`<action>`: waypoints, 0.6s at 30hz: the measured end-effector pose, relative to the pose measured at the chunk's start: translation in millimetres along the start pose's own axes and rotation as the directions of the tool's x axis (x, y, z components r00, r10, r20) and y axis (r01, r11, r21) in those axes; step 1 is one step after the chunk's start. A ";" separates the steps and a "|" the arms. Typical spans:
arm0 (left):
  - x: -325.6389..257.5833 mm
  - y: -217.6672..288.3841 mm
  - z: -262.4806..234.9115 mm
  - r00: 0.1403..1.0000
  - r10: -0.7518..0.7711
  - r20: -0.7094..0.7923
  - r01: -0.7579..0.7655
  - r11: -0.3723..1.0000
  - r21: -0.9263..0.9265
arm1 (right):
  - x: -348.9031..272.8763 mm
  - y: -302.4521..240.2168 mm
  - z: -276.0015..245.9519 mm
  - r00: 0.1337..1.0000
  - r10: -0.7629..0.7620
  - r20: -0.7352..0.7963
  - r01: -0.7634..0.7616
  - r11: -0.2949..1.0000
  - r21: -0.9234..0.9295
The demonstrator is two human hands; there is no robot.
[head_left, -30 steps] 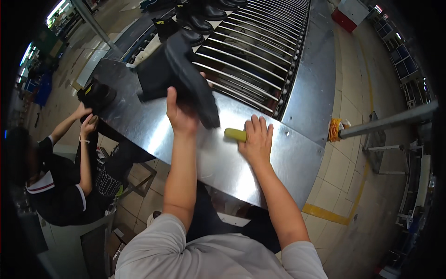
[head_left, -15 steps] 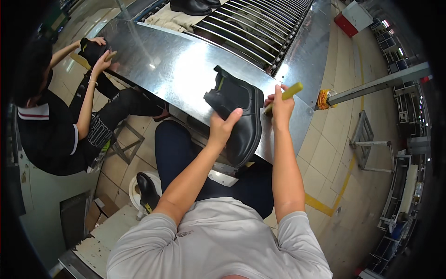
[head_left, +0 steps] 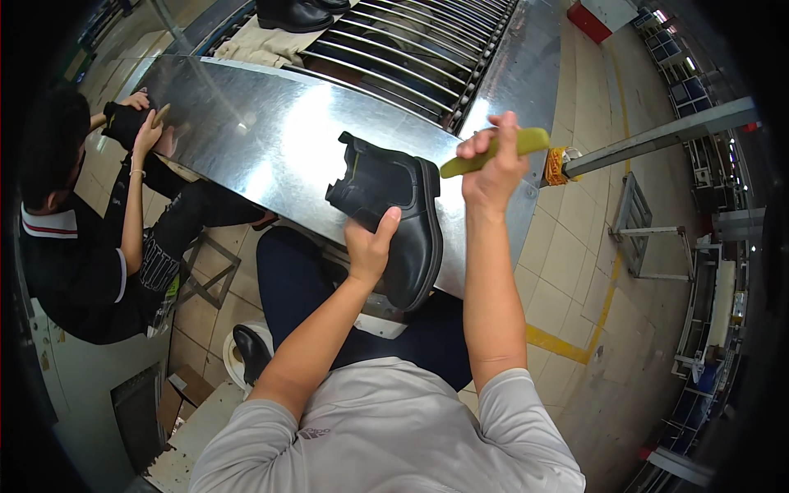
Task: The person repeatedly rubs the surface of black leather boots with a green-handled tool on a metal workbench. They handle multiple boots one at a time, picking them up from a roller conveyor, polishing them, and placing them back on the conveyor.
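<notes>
a black boot (head_left: pixel 393 218) lies tilted on its side across the near edge of the bench (head_left: pixel 238 140), its toe out past that edge toward the person's lap, its sole facing the bench's right end and its notched opening turned toward the far left. whether it rests on the metal or hangs just above is hard to tell. it looks moderately heavy, stiff at the sole and heel, softer in the shaft, and perhaps a little slippery where the toe shines; a sound hold would be around the ankle. the left hand (head_left: pixel 368 251) has it about there, closed on the upper with the thumb on top and the fingers hidden beneath.

the right hand (head_left: pixel 496 168) is up over the bench's right part, curled firmly around a slim yellow-green bar (head_left: pixel 534 140), apart from the boot.

farther off, at the bench's left end, a co-worker holds dark footwear (head_left: pixel 123 125). past the far edge runs a rack of metal rods (head_left: pixel 386 70), with black boots (head_left: pixel 292 16) on a pale cloth (head_left: pixel 261 43) beside it.
</notes>
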State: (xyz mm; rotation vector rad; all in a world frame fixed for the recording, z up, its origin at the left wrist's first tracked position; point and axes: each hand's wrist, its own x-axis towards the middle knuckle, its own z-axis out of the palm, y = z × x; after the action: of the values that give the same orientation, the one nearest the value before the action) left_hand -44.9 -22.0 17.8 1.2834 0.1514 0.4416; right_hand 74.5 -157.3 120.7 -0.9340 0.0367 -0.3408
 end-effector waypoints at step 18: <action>3.3 3.8 -3.0 0.997 -0.069 0.041 0.066 0.995 0.078 | -6.9 57.9 -11.8 0.989 0.034 0.141 -0.038 0.999 0.027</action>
State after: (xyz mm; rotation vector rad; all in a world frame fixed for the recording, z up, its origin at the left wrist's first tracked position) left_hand -43.9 -17.1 21.0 1.3585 0.1758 0.3522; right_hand 81.6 -132.9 66.9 -0.9247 -0.0804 -0.2406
